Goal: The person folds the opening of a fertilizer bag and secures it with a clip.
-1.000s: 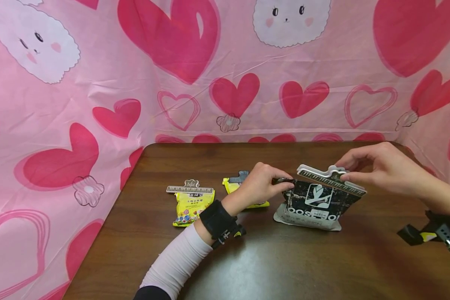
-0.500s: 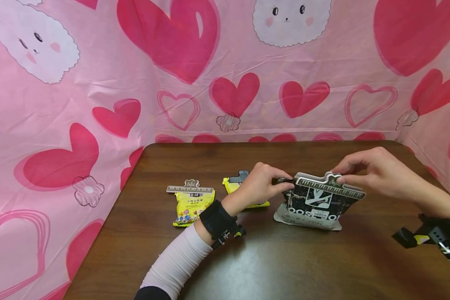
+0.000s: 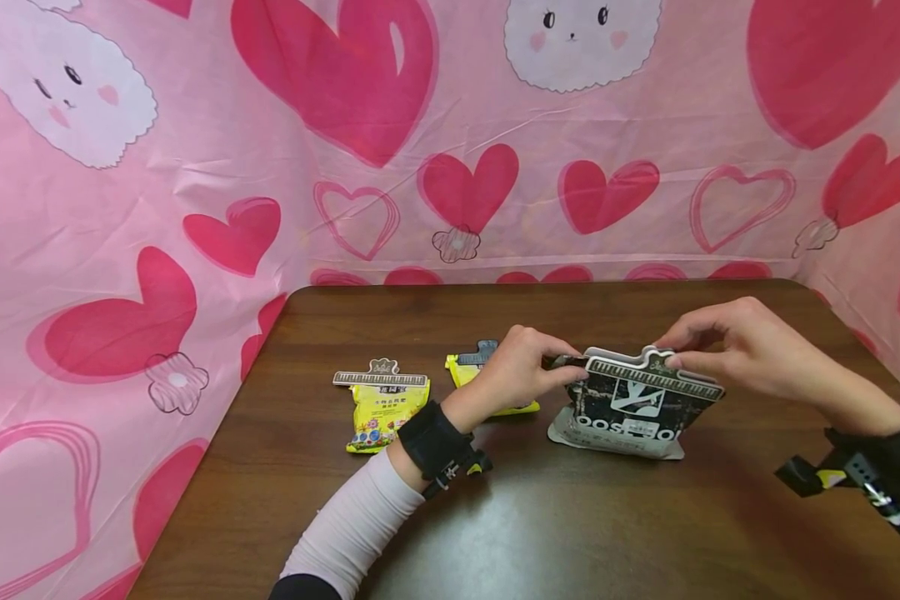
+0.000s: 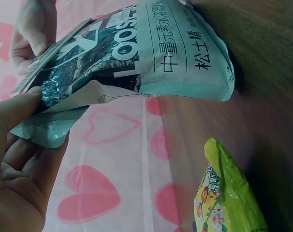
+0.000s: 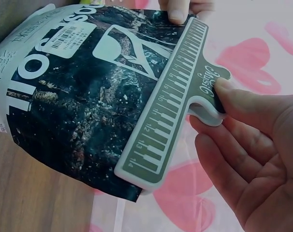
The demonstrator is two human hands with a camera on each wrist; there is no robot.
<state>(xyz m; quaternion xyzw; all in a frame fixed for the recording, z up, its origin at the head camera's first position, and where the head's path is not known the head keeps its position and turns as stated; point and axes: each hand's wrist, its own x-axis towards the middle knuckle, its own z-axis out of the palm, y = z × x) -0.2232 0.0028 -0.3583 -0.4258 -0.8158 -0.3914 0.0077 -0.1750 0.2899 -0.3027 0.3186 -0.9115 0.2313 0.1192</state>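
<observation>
Fingers [image 5: 236, 104] of my right hand [image 3: 750, 350] pinch the tab of the long grey-green plastic clip with a ruler print [image 5: 173, 99], so it sits along the top edge of the black and white soil bag [image 3: 630, 412]. My left hand [image 3: 513, 371] pinches the bag's left corner, keeping it upright on the dark wooden table [image 3: 570, 533]. Two small yellow packets [image 3: 381, 412] lie near, to the left.
</observation>
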